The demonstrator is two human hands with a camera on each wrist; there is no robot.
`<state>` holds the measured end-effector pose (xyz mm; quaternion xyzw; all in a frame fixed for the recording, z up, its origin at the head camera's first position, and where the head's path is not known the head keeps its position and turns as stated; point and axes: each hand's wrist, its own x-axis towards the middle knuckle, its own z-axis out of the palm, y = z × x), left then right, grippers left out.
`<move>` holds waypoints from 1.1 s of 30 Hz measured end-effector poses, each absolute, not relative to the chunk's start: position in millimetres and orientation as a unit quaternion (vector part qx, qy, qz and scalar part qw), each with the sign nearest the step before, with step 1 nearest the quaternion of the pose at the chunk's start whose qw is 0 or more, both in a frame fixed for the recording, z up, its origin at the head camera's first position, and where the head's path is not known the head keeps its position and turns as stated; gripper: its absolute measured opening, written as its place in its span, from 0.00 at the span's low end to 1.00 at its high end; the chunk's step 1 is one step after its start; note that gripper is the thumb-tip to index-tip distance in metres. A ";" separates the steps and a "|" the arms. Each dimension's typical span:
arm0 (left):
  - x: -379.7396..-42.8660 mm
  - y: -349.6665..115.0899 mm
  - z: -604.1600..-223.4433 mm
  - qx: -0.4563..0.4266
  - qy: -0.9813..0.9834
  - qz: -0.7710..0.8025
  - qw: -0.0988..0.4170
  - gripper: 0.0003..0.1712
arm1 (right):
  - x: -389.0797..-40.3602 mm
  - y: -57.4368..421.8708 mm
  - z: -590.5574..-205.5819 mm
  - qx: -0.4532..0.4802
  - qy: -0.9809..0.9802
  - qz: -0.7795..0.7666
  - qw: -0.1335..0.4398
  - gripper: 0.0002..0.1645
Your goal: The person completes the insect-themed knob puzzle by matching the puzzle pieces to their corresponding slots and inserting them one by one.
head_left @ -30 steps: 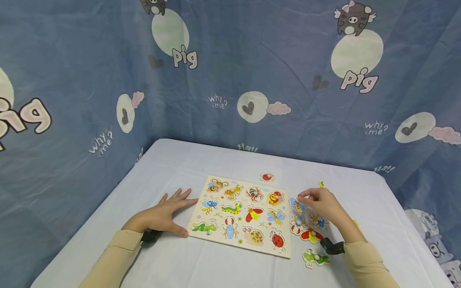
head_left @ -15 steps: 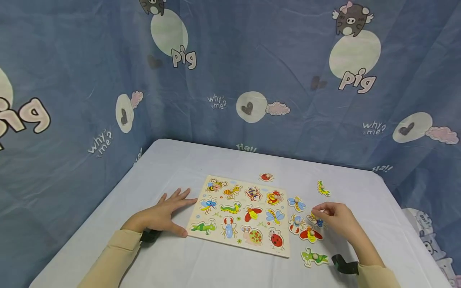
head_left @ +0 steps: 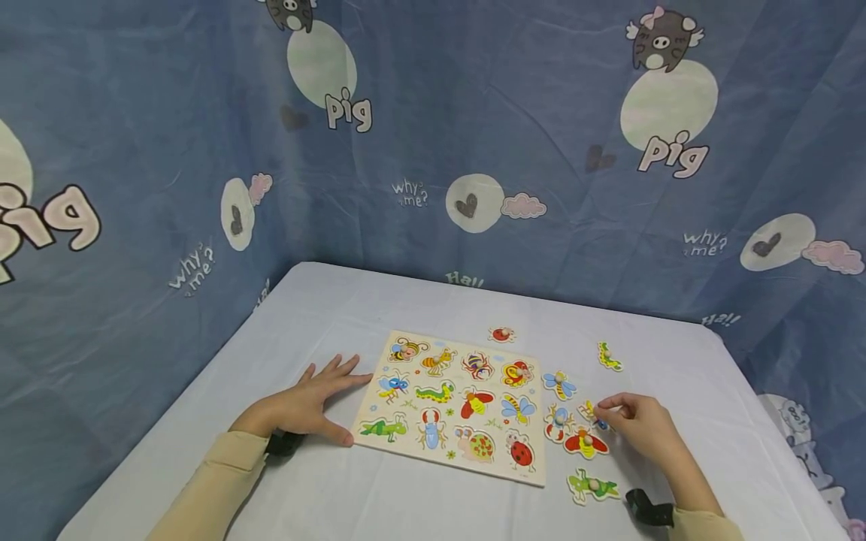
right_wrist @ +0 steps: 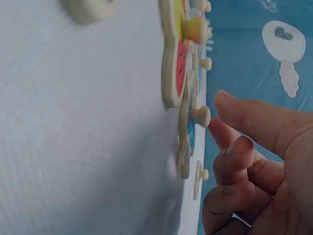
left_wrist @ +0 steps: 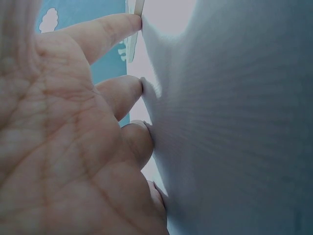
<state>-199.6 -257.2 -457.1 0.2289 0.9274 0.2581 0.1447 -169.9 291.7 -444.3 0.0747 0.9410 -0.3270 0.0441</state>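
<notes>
My left hand [head_left: 307, 402] lies spread at the left side of a wooden puzzle board [head_left: 501, 467] with colourful insect pictures; the thumb and index fingertip touch its edge. In the left wrist view, the fingertips [left_wrist: 133, 90] reach down to the white cloth. To the right of the board, my right hand [head_left: 639, 424] is at a blue mosquito puzzle piece [head_left: 587, 410] and partly covers it. The right wrist view puts thumb and index finger right at the piece's wooden knob [right_wrist: 201, 116], parted, with the other fingers loosely bent.
Around the mosquito piece lie other knobbed pieces: a blue-winged bee [head_left: 558, 385], a stag beetle [head_left: 558, 423], a red-winged beetle [head_left: 585, 443] and a grasshopper [head_left: 593, 486]. Farther back are a caterpillar [head_left: 609, 356] and a ladybird [head_left: 502, 334]. A blue patterned curtain [head_left: 379, 248] hangs behind the table.
My right hand has left the blue-winged bee piece and moved right and nearer to me, down to the mosquito piece. The left hand has stayed in place.
</notes>
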 end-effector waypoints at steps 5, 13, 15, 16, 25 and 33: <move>-200.7 -257.8 -458.2 0.227 0.929 0.256 0.144 0.63 | -171.2 294.2 -447.7 0.077 0.943 -0.322 0.037 0.20; -200.7 -257.8 -458.5 0.229 0.928 0.259 0.141 0.63 | -171.0 295.5 -450.7 0.082 0.943 -0.320 0.045 0.20; -200.3 -257.7 -458.1 0.229 0.927 0.259 0.142 0.63 | -170.6 294.7 -450.8 0.082 0.943 -0.318 0.048 0.20; -200.0 -257.7 -457.7 0.229 0.927 0.260 0.144 0.63 | -170.6 294.2 -450.6 0.082 0.944 -0.315 0.047 0.20; -198.4 -258.4 -454.7 0.230 0.925 0.264 0.147 0.62 | -174.0 288.9 -449.1 0.077 0.955 -0.286 0.037 0.18; -198.9 -256.4 -456.0 0.229 0.928 0.258 0.141 0.63 | -172.9 293.6 -446.1 0.098 0.955 -0.276 0.040 0.20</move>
